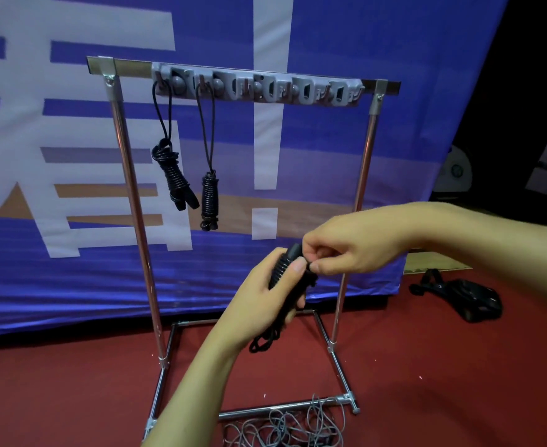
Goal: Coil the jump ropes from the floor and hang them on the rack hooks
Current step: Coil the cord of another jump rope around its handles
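Gripping a black jump rope (286, 279) wound tightly round its handles, the left hand (259, 304) is steadying the bundle in front of the rack while the right hand (349, 250) is pinching the cord end at its top, seemingly tucking it in. Nearest, a thin grey rope (285, 427) is lying in a loose tangle on the red floor (426, 366), not yet coiled. Beyond, two glossy black ribbed coils (173, 175) (209, 201) are hanging from the grey plastic hook strip (256, 87) on the chrome-tube rack (133, 195), its remaining hooks free.

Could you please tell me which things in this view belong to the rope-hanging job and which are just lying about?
Part of the job:
- black rope being coiled, gripped by left hand, cord pinched by right hand
- two coiled ropes hanging from hook strip
- metal rack
- grey rope loose on floor

Just lying about:
- black bag
- blue banner
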Demonstrator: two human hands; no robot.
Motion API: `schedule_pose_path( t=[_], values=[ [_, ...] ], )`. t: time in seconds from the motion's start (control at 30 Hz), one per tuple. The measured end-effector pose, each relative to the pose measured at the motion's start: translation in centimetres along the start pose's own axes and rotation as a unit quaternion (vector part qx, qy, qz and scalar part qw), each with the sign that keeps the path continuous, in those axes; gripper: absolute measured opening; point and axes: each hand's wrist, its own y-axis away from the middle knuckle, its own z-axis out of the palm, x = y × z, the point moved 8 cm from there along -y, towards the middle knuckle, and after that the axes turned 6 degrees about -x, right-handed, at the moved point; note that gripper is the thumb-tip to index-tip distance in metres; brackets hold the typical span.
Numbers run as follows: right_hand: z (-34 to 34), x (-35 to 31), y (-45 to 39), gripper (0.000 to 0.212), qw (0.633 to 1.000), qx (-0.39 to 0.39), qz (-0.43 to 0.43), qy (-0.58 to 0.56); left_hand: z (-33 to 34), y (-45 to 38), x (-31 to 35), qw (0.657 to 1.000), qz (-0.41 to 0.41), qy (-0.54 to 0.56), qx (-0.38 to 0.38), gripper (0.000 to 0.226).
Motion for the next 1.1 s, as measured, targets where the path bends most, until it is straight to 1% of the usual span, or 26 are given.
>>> schedule_pose_path(
  t=[0.07, 0.13, 0.2, 0.3, 0.4, 0.47, 0.57, 0.63, 0.7, 0.77, 0.87, 0.97, 1.03, 1.1],
  values=[
    [-1.5, -0.1, -0.1, 0.012, 0.998, 0.058, -0.008, -0.018, -0.6, -0.5, -0.1, 0.999, -0.012, 0.040, 0.030, 0.027],
    [-2.8, -0.2, -0.1, 0.012, 0.991, 0.131, -0.016, -0.037, -0.9, -1.1, -0.6, 0.992, -0.049, 0.099, 0.060, 0.030],
    [-3.7, 0.2, -0.1, 0.012, 0.980, 0.189, -0.017, -0.054, -0.9, -1.4, -1.2, 0.985, -0.083, 0.137, 0.071, 0.031],
    [-3.7, 0.9, -0.3, 0.013, 0.971, 0.220, -0.018, -0.089, -0.9, -1.4, -2.1, 0.978, -0.119, 0.155, 0.068, 0.031],
    [-3.2, 1.0, -0.9, 0.014, 0.962, 0.250, -0.028, -0.108, -1.5, -1.7, -2.9, 0.974, -0.145, 0.159, 0.075, 0.039],
    [-2.9, 0.9, -1.7, 0.012, 0.966, 0.240, -0.026, -0.092, -1.7, -2.4, -3.1, 0.971, -0.152, 0.170, 0.074, 0.045],
    [-4.2, 1.2, -2.8, 0.011, 0.972, 0.222, -0.031, -0.063, -1.9, -3.8, -2.6, 0.958, -0.157, 0.235, 0.058, 0.051],
    [-6.4, 2.4, -3.0, 0.011, 0.968, 0.242, -0.021, -0.070, -2.3, -5.2, -1.5, 0.949, -0.144, 0.280, 0.037, 0.056],
    [-8.6, 3.8, -3.1, 0.015, 0.960, 0.263, -0.002, -0.096, -3.0, -6.8, -0.4, 0.941, -0.131, 0.313, 0.016, 0.061],
    [-10.2, 5.0, -3.5, 0.021, 0.950, 0.272, 0.013, -0.151, -3.8, -8.3, 0.4, 0.941, -0.137, 0.310, 0.003, 0.060],
    [-11.2, 6.0, -4.5, 0.029, 0.942, 0.250, 0.016, -0.222, -4.5, -10.1, 1.4, 0.948, -0.150, 0.280, -0.016, 0.055],
    [-11.9, 6.4, -4.8, 0.021, 0.917, 0.250, -0.030, -0.310, -5.5, -11.3, 2.2, 0.955, -0.141, 0.260, -0.007, 0.053],
    [-12.7, 6.7, -4.6, 0.015, 0.904, 0.266, -0.044, -0.333, -6.0, -11.4, 2.7, 0.957, -0.123, 0.261, -0.018, 0.061],
    [-13.3, 7.3, -4.7, 0.016, 0.897, 0.284, -0.026, -0.339, -5.9, -11.4, 3.2, 0.961, -0.093, 0.253, -0.053, 0.075]
  ],
)
